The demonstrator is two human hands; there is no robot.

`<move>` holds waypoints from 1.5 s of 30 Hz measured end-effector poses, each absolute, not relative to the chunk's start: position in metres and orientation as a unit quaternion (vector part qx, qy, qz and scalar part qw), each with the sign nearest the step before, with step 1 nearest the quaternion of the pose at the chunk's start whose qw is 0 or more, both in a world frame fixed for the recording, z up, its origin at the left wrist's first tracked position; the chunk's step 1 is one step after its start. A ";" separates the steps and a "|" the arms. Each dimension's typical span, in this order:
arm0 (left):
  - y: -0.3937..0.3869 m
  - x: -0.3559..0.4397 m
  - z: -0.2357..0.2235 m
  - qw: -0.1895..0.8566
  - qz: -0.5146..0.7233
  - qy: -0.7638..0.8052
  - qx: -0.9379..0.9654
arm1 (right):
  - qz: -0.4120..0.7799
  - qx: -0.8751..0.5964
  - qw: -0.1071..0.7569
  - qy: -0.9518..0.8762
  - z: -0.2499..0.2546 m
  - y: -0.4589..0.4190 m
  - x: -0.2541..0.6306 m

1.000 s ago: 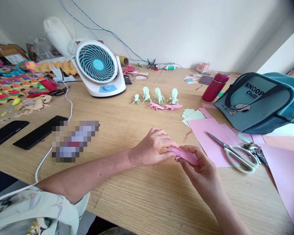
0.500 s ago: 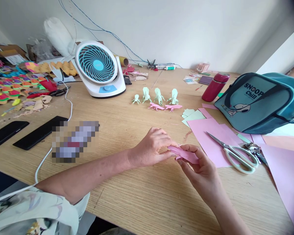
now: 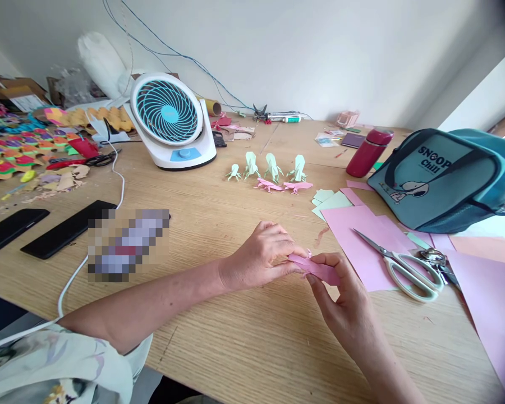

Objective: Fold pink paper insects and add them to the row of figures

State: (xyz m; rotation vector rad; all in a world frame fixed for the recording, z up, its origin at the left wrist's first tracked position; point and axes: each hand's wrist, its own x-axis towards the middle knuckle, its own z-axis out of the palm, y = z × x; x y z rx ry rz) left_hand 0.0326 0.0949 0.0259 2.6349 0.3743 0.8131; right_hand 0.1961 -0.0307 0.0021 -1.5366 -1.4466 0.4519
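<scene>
At the far left, a flat black bar [image 3: 10, 233] is cut off by the edge, and the coloured pieces [image 3: 25, 147] heaped behind it are hard to sort out. Past a second black bar [image 3: 67, 231], coarse blocks mask most of a flat object [image 3: 130, 247], so it cannot be identified. The bottom edge crops a patterned sleeve [image 3: 95, 359]. The left hand [image 3: 261, 255] pinches the left end of a folded pink paper piece [image 3: 323, 272], which sits between both hands over the near surface [image 3: 244, 336]. The right hand [image 3: 347, 297] grasps its other end between thumb and fingers, hiding part of its shape. Beyond lie scissors [image 3: 398, 266]; the shiny metal item [image 3: 433, 256] by their handles is unclear. A teal bag [image 3: 454, 185] and a pink sheet [image 3: 488, 308] run out of view.

The surface is light wood grain, carrying a white fan [image 3: 168, 112], four green paper figures [image 3: 270, 164], two pink ones [image 3: 298, 186] and a red bottle [image 3: 368, 156]. Blue cables [image 3: 180, 55] trail down the pale wall [image 3: 298, 56].
</scene>
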 end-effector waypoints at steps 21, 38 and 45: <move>0.092 0.033 0.027 0.214 0.309 0.142 0.915 | 0.102 -0.616 0.489 -0.609 0.003 -0.031 0.197; 0.089 0.032 0.028 0.163 0.299 0.137 0.930 | 0.105 -0.599 0.497 -0.619 0.004 -0.030 0.197; 0.086 0.033 0.027 0.073 0.306 0.118 0.942 | 0.131 -0.607 0.499 -0.605 0.002 -0.030 0.197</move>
